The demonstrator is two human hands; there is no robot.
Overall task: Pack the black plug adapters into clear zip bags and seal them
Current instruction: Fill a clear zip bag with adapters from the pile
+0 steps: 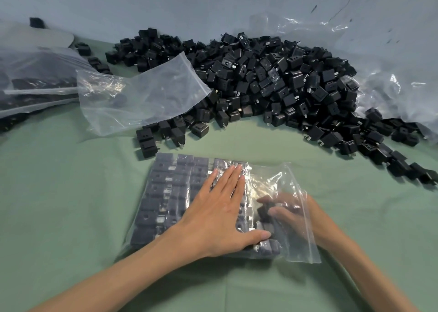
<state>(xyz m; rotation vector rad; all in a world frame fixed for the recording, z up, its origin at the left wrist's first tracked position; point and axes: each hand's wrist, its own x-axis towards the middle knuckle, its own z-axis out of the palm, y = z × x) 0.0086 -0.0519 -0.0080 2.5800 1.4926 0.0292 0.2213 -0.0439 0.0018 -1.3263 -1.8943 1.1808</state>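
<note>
A clear zip bag lies on the green cloth in front of me, packed with rows of black plug adapters. My left hand rests flat on top of the bag, fingers straight, pressing the rows down. My right hand is inside the bag through its open mouth on the right, fingers curled round one black adapter beside the packed rows. A large loose pile of black adapters covers the cloth beyond the bag.
An empty clear zip bag lies at the pile's left edge. Filled bags are stacked at far left. Crumpled clear plastic sits behind the pile on the right. Bare green cloth lies left of the bag.
</note>
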